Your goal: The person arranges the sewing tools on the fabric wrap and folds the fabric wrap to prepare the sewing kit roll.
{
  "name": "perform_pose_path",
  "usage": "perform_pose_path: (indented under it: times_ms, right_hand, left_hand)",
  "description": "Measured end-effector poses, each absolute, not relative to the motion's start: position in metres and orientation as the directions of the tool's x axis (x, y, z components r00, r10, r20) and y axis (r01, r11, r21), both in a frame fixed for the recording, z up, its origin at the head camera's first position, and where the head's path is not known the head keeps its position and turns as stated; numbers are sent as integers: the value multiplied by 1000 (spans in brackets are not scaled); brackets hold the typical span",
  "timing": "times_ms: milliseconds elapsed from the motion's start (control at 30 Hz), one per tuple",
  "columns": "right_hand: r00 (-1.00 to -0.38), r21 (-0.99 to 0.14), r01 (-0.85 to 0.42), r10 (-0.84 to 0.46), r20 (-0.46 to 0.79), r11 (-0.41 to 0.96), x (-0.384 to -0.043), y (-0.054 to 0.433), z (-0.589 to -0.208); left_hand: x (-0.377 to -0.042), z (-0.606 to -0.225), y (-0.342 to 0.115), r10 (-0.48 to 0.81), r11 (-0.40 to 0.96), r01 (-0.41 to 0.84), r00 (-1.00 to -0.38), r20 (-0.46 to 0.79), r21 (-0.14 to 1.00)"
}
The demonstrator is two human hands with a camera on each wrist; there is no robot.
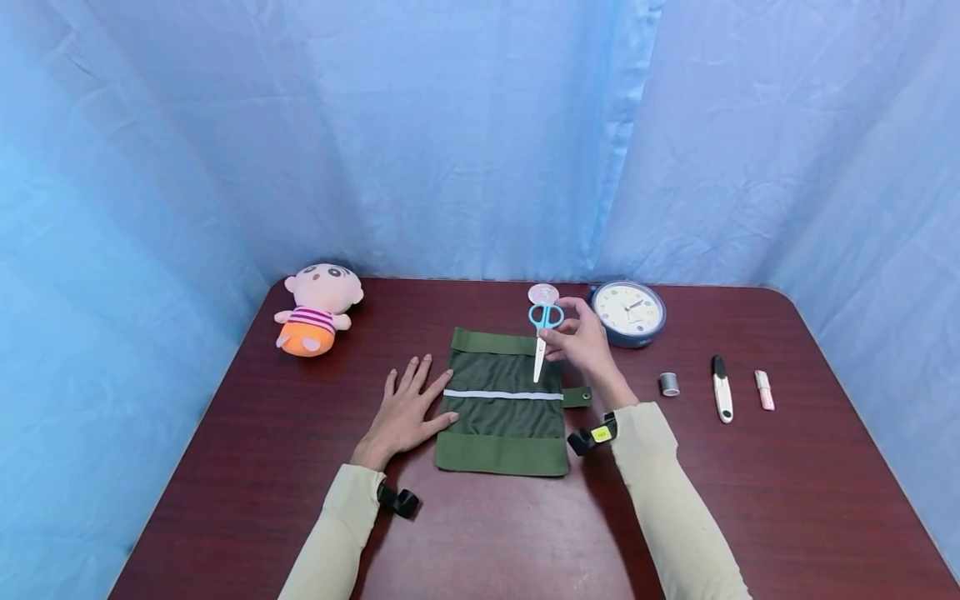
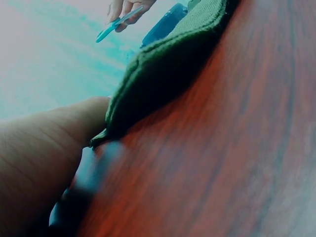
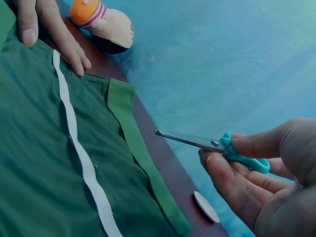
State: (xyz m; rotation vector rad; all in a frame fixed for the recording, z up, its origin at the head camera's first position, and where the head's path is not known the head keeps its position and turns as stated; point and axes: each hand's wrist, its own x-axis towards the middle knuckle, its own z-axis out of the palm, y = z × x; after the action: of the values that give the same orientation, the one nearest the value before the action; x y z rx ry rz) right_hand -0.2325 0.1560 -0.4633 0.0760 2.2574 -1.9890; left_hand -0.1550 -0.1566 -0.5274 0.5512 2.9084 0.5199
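A green fabric pouch (image 1: 502, 454) lies unfolded on the table, a white elastic band (image 1: 480, 394) across its middle and a snap tab (image 1: 577, 397) at its right side. Over its upper right part, my right hand (image 1: 581, 337) pinches small scissors (image 3: 192, 140) near the turquoise handles, between thumb and fingers. Their blades are together and point toward me in the head view. My left hand (image 1: 405, 417) lies flat with fingers spread at the pouch's left edge, thumb and fingertips resting on it. In the left wrist view the pouch's edge rises off the table beside the thumb (image 2: 89, 116).
A plush doll (image 1: 311, 308) sits at the back left. Behind the scissors lies a pale round disc (image 1: 543, 293), with a blue clock (image 1: 628, 312) beside it. To the right are a grey thread spool (image 1: 669, 384), a black-and-white tool (image 1: 722, 390) and a small pink-and-white item (image 1: 764, 390).
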Motion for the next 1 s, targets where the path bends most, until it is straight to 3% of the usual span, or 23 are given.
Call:
perform_pose_path:
  times_ms: [1000]
  right_hand:
    - [-977,-976,194,-72,-201,96,-248,104,-491]
  left_hand:
    - [-155,-528,-155,371,878,324,-926,-74,352]
